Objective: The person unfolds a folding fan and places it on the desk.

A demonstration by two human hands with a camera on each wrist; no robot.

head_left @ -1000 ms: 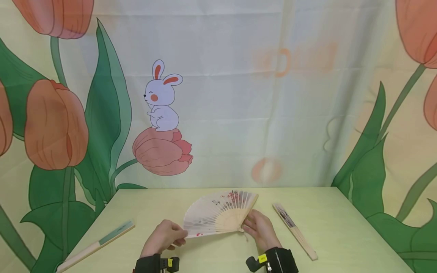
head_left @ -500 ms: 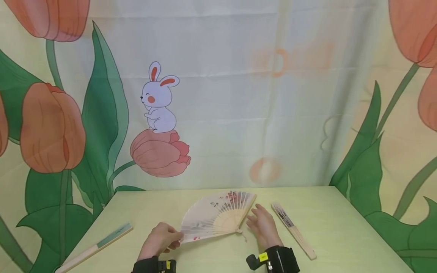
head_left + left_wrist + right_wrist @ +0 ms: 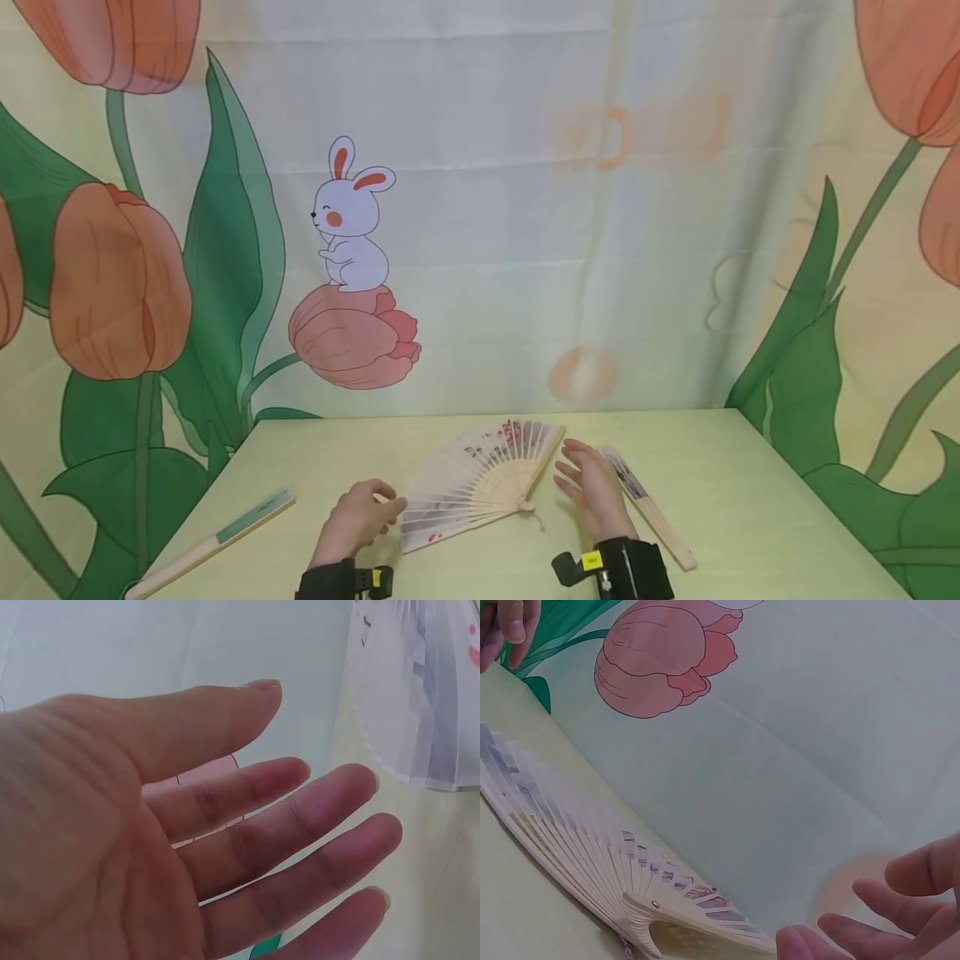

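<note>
On counter (image 3: 337, 450), between left grip (image 3: 358, 518) and right grip (image 3: 597, 493): spread fan (image 3: 495, 483), print showing. Left grip just left of fan, relaxed, holding nothing; right grip just right of fan, spread, unloaded. Judgement: fan light; leaf (image 3: 438, 473) thin, soft, likely to crease or tear; ribs (image 3: 600, 866) slender, could snap if bent sideways. Best hold: guard stick (image 3: 547, 463) close to pivot (image 3: 655, 904), probably stiffest part; avoid leaf rim.

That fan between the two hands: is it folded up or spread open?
Spread open. The fan has its ribs splayed out from one corner, with the pale printed part stretched wide.
</note>
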